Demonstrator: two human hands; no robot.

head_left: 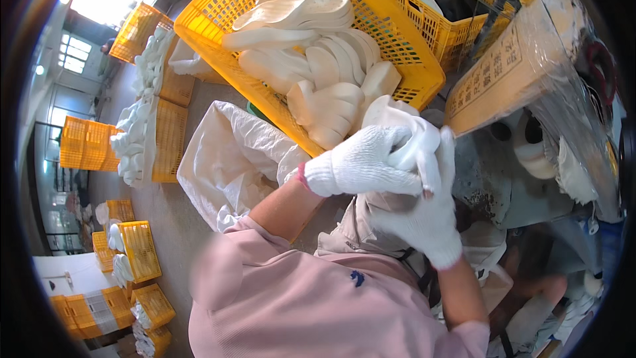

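Note:
Both of my hands wear white knitted gloves and meet in front of my chest. Between them is a white shoe sole [391, 113], bent and partly covered by the fingers. My left hand [368, 159] is closed round its near side; a bare fingertip pokes out of a glove here. From below and to the right, my right hand [427, 222] grips the same piece, its fingers reaching up along the sole's right side. Just beyond my hands, a tilted yellow plastic crate [417, 66] holds a heap of cream-white shoe soles [298, 53].
An open white woven sack [222, 159] stands left of the crate. A plastic-wrapped cardboard box [497, 73] is close on the right, with another yellow crate [457, 33] behind it. Stacked yellow crates [169, 139] with white pieces line the left. A person's limb [543, 292] shows at lower right.

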